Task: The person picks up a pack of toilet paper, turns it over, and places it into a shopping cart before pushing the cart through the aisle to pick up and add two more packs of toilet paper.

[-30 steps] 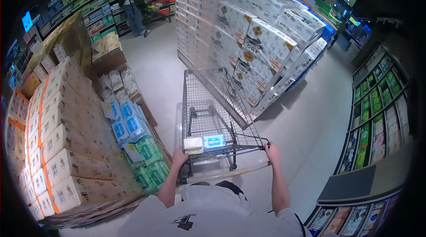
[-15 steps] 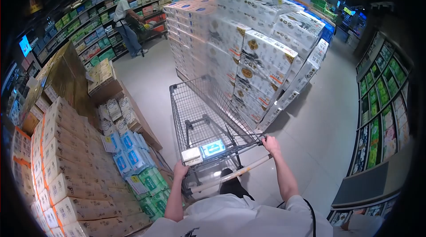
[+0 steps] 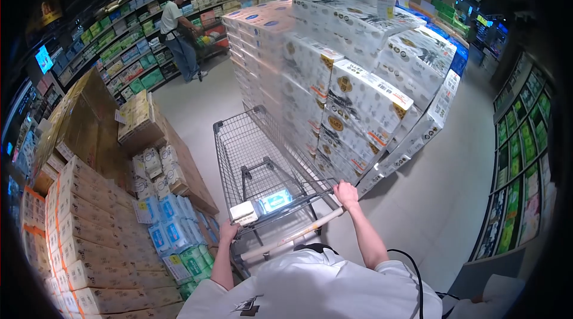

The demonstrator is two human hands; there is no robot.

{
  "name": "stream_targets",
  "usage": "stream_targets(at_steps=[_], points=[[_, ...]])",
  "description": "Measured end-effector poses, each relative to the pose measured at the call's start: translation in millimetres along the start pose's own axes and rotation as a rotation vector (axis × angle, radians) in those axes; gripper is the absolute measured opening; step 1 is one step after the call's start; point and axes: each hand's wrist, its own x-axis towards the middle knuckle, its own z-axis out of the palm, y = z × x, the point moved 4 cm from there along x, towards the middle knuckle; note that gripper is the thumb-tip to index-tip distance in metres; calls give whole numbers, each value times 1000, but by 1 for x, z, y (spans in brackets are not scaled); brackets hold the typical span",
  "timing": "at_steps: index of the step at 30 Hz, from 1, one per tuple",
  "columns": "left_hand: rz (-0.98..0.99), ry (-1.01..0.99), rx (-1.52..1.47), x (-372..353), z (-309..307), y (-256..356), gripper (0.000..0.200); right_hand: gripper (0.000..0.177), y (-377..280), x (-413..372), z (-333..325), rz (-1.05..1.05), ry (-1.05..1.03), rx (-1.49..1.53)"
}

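A wire shopping cart [image 3: 222, 158] stands in front of me. My left hand [image 3: 228, 232] is closed on the near left corner of its frame. At the near right corner, my right hand [image 3: 345, 194] wraps round the frame, knuckles up. Inside the basket, by its near end, lie a blue-and-white soft pack [image 3: 276, 201] and, to its left, a small white-and-beige pack [image 3: 243, 212]. The cart's pale handle bar [image 3: 292, 238] runs below both hands, nearer my body.
A tall stack of wrapped white cartons [image 3: 358, 104] rises close to the cart's right side. To the left are beige tissue packs [image 3: 95, 241], blue packs [image 3: 173, 229] and a wooden display box [image 3: 188, 163]. A person [image 3: 178, 35] stands with another cart by the far shelves.
The cart and both hands have shifted slightly left and up in view, closer to the carton stack. The person at the back is more upright. Both hands keep their hold.
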Motion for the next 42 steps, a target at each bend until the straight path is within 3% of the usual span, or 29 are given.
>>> stream_targets(at_steps=[4,9,11,13,16,19,21,24,27,31,39,42], points=[[-22,34,8,26,-4,6,54,38,-11,38,3,-28,-21,7],[-104,225,40,35,-15,24,57,38,-28,77,1,-72,-28,30],[-163,189,-18,24,-26,51,59,40,-32,93,2,-109,-39,34],[-79,196,126,48,-21,40,60,39,-38,106,-1,-91,-55,53],[-94,126,80,75,-17,24,58,37,-52,124,-4,-94,-66,66],[-59,205,97,88,-26,30,55,36,-70,143,-6,-122,-109,79],[-91,137,9,79,-43,57,50,36,-79,155,-2,-143,-122,106],[-113,114,-35,106,-56,69,49,37,-102,185,4,-152,-158,77],[-50,227,8,131,-66,70,42,37,-124,210,9,-165,-142,88],[-179,134,-85,164,-85,80,51,36,-154,245,16,-183,-120,56],[-111,250,-52,245,-107,57,44,36,-207,309,30,-202,-166,25],[-159,196,-40,274,-119,56,44,37,-229,333,33,-193,-199,37]])
